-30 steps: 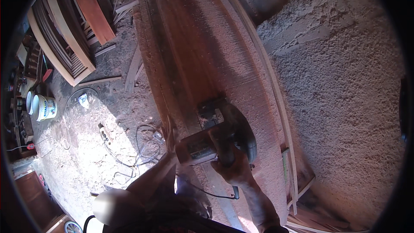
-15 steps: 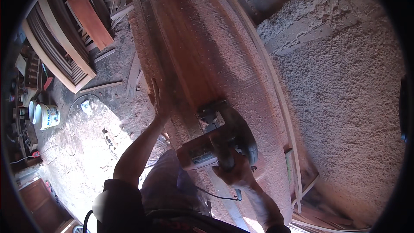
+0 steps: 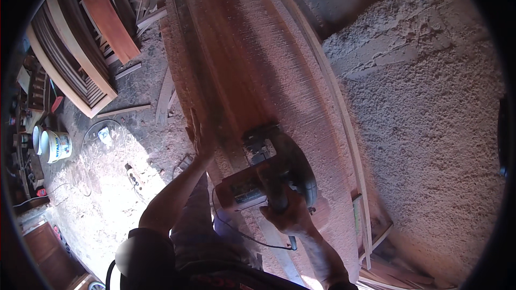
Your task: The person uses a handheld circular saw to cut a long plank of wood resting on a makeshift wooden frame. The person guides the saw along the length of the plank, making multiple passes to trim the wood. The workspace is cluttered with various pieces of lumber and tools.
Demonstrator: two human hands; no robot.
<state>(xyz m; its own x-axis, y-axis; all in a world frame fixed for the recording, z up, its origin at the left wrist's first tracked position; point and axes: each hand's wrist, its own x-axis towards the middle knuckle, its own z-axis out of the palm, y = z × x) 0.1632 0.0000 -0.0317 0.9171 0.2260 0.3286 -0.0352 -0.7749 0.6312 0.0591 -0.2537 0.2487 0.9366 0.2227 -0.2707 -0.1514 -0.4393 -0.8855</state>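
My right hand [image 3: 289, 212] is wrapped round the rear handle of a dark circular saw [image 3: 301, 169]. The saw rests on a large reddish wooden board [image 3: 236, 64], its base plate against the wood; the blade itself is hidden. A long straight strip [image 3: 185, 37] runs lengthwise along the board's left part. My left hand [image 3: 202, 142] lies on the board's left edge, left of the saw, with its fingers stretched forward; part of it is in shadow. From the saw's handle a dark cord [image 3: 252, 238] loops toward my body.
Pale sawdust covers much of the board and the floor [image 3: 424, 129] at right. Curved wooden shutter frames [image 3: 70, 59] lean at upper left. White buckets [image 3: 56, 146] and cables lie on the left floor. A thin wooden strip [image 3: 344, 113] follows the board's right side.
The saw and my right hand have shifted slightly left in the view, along with most of the scene. The cord now shows a wider loop beside the saw. Both hands keep their places.
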